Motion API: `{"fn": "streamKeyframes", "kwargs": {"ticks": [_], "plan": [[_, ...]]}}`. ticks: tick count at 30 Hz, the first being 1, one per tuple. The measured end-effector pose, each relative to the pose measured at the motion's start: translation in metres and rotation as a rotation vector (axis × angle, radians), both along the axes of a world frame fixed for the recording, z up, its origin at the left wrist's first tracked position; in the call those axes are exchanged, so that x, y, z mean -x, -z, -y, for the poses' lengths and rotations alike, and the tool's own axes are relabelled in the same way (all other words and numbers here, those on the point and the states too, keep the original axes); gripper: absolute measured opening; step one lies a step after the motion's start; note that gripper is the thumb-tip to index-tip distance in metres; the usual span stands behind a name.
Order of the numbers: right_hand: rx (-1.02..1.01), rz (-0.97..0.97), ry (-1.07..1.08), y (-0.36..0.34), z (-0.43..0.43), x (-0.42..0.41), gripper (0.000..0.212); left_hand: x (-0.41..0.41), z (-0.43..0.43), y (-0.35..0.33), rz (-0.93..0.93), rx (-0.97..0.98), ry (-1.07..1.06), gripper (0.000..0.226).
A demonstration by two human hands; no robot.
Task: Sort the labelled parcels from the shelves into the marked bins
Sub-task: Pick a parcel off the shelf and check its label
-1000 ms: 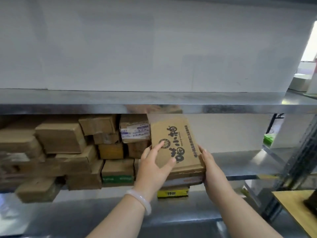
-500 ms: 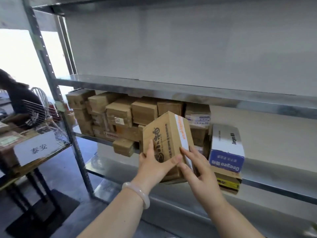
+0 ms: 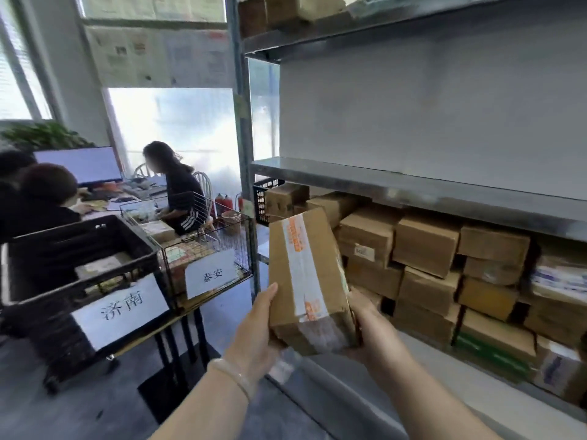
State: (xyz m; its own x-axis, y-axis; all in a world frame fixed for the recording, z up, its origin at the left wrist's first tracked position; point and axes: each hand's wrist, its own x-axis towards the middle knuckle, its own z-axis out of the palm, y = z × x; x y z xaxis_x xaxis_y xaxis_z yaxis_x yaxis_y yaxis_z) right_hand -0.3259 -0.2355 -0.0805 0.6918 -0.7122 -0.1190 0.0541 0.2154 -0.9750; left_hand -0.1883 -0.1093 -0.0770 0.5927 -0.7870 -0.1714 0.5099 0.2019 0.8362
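The left hand [image 3: 258, 328] and right hand [image 3: 372, 325] clasp the parcel [image 3: 305, 274] low — long axis near upright; the bins [image 3: 137, 240] lie leftward, nearer the left hand.

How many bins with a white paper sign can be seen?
2. The black crate at far left carries one; the wire basket to its right, beside the shelf post, carries the other. More may lie outside the view.

Two hands, left hand [image 3: 254, 331] and right hand [image 3: 373, 325], on one taped box [image 3: 305, 281]. Two bins: one black crate [image 3: 41, 281], one wire basket [image 3: 206, 236]. Two paper signs [image 3: 122, 308] [image 3: 212, 274]. One monitor [image 3: 79, 163].
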Motion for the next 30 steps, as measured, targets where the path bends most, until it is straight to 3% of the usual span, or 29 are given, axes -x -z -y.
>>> {"fn": "streamKeyframes", "kwargs": {"ticks": [2, 5, 7, 11, 15, 19, 21, 27, 30], "plan": [[0.089, 0.018, 0.071, -0.002, -0.009, -0.043, 0.025, -0.044, -0.02, -0.003, 0.174, -0.055, -0.11, 0.043], [0.27, -0.012, 0.094, -0.002, -0.027, -0.101, 0.048, -0.101, -0.048, -0.004, 0.423, -0.155, -0.205, 0.036], [0.42, -0.06, 0.099, -0.001, -0.04, -0.133, 0.057, -0.122, -0.062, -0.006, 0.471, -0.192, -0.2, 0.032], [0.579, -0.125, 0.058, 0.004, -0.056, -0.189, 0.062, -0.155, -0.088, -0.008, 0.441, -0.111, -0.17, 0.053], [0.597, -0.066, -0.046, 0.002, -0.068, -0.234, 0.064, -0.19, -0.112, -0.006, 0.427, -0.096, -0.239, 0.062], [0.582, -0.026, -0.184, 0.005, -0.078, -0.284, 0.061, -0.229, -0.129, 0.001, 0.398, -0.116, -0.403, 0.054], [0.562, -0.017, -0.265, 0.005, -0.083, -0.313, 0.061, -0.248, -0.135, 0.004, 0.406, -0.16, -0.474, 0.064], [0.475, 0.116, -0.42, 0.007, -0.085, -0.409, 0.057, -0.32, -0.138, 0.002, 0.581, -0.399, -0.61, 0.089], [0.534, 0.14, -0.47, 0.001, -0.079, -0.462, 0.057, -0.36, -0.134, 0.0, 0.639, -0.398, -0.671, 0.086]]}}
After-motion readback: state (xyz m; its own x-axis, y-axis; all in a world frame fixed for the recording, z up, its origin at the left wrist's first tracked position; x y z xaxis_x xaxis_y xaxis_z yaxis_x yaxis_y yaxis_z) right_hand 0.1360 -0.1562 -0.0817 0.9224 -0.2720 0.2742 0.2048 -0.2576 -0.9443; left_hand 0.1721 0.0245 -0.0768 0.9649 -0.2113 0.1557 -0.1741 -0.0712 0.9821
